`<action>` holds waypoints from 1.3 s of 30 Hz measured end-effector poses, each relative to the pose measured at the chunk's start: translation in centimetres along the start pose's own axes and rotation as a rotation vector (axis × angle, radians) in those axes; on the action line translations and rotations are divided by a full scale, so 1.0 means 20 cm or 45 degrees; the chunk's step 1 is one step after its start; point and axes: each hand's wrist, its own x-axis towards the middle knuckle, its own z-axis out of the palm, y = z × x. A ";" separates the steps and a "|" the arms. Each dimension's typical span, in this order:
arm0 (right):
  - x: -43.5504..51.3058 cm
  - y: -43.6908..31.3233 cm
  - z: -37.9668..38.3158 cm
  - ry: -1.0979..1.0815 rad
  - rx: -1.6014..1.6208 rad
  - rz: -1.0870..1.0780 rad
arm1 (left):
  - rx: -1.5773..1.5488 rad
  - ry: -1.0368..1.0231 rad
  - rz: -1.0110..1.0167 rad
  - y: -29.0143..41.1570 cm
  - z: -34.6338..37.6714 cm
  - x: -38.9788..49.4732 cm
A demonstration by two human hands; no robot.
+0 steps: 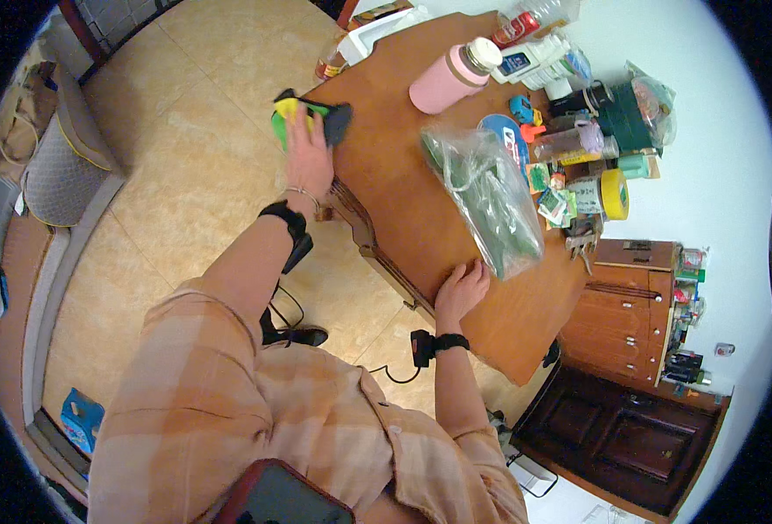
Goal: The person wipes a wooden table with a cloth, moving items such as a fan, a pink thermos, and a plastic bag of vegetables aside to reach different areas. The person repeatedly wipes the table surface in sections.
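Note:
My left hand [310, 157] is pressed on a green, yellow and dark grey cloth [338, 123] at the left edge of a brown wooden table [392, 177]. Part of that cloth hangs past the edge, and it looks slightly blurred. My right hand [462, 291] rests on the tabletop near its front edge, palm down, holding nothing. Its fingertips lie close to a clear plastic bag [490, 203] with something green inside; whether they touch is hard to tell. Beyond the bag, a pink insulated bottle [448, 78] stands on the table.
Crowding the wall side are a blue disc-shaped item [507, 134], a yellow-lidded jar [615, 194], keys [581, 247] and several bottles. A white tray [359, 42] is at the far end. A cushioned seat [64, 177] stands left; a dark wooden door [622, 439] is lower right.

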 end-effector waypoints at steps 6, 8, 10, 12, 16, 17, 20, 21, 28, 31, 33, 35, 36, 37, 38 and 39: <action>0.01 -0.02 0.00 -0.011 0.001 0.019 | -0.185 0.243 -0.579 0.10 0.11 -0.07; 0.00 -0.03 0.00 -0.009 -0.015 0.026 | -0.227 0.288 -0.628 0.14 0.12 -0.12; 0.00 -0.03 0.00 -0.008 -0.034 0.024 | -0.187 0.192 -0.643 0.22 0.13 -0.22; 0.00 -0.03 0.00 -0.005 -0.051 0.013 | -0.203 0.125 -0.595 0.31 0.14 -0.33; 0.00 -0.03 0.00 0.000 -0.018 0.020 | -0.124 0.072 -0.508 0.55 0.14 -0.60; 0.00 -0.03 0.01 -0.002 -0.034 0.020 | -0.092 0.006 -0.474 0.60 0.12 -0.66; 0.00 -0.03 0.01 0.024 -0.042 0.013 | -0.154 -0.274 -0.544 0.70 0.07 -0.75; 0.00 -0.03 0.01 0.018 -0.047 0.022 | -0.199 -0.362 -0.590 0.72 0.04 -0.76; -0.01 -0.01 0.00 0.092 0.172 -0.009 | -0.107 -0.699 -0.628 0.79 -0.09 -0.89; -0.01 0.02 -0.02 0.108 0.320 -0.024 | 0.008 -0.993 -0.607 0.90 -0.04 -1.01; -0.03 0.05 -0.06 0.087 0.512 -0.010 | -0.057 -0.927 -0.575 0.95 0.02 -1.08; -0.09 0.12 -0.14 0.043 0.565 -0.017 | -0.097 -1.038 -0.507 0.99 0.06 -1.14; -0.13 0.15 -0.19 0.024 0.604 -0.023 | -0.095 -1.170 -0.448 1.00 0.07 -1.14; -0.16 0.18 -0.24 -0.051 0.662 -0.006 | -0.093 -1.295 -0.381 1.01 0.10 -1.12; -0.22 0.21 -0.30 -0.124 0.716 0.019 | -0.167 -1.488 -0.212 1.02 0.10 -1.12; -0.27 0.25 -0.37 -0.192 0.784 0.053 | -0.275 -1.596 -0.208 1.06 0.10 -1.15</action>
